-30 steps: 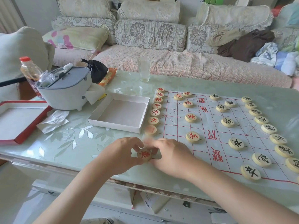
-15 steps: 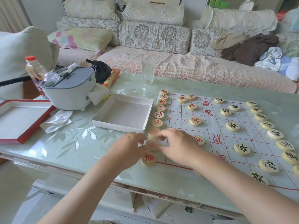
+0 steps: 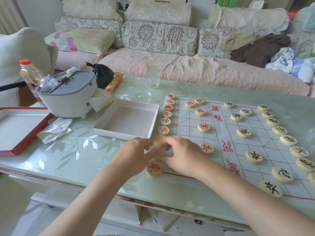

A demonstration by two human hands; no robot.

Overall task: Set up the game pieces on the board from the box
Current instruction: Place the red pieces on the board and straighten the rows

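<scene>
The paper board (image 3: 221, 133) with red grid lines lies on the table. Red-lettered round pieces line its left edge (image 3: 165, 121), and black-lettered pieces (image 3: 288, 140) line its right edge. A red chariot piece (image 3: 154, 168) sits on the near left corner. Just above it my left hand (image 3: 134, 155) and my right hand (image 3: 185, 155) meet. My left fingers pinch a blurred piece (image 3: 157, 151). My right fingertips curl onto another blurred piece (image 3: 159, 139) in the left column. The white box (image 3: 102, 126) beside the board shows no pieces inside.
A grey lidded pot (image 3: 68, 97), a bottle (image 3: 29, 72), a red-rimmed box lid (image 3: 25, 138) and crumpled tissue (image 3: 56, 128) stand at the left. A drinking glass (image 3: 153, 74) stands behind the board. A sofa with cushions and clothes runs along the back.
My left hand set the red chariot piece on the near left corner and let go. Both hands then moved up the left column onto two more pieces.
</scene>
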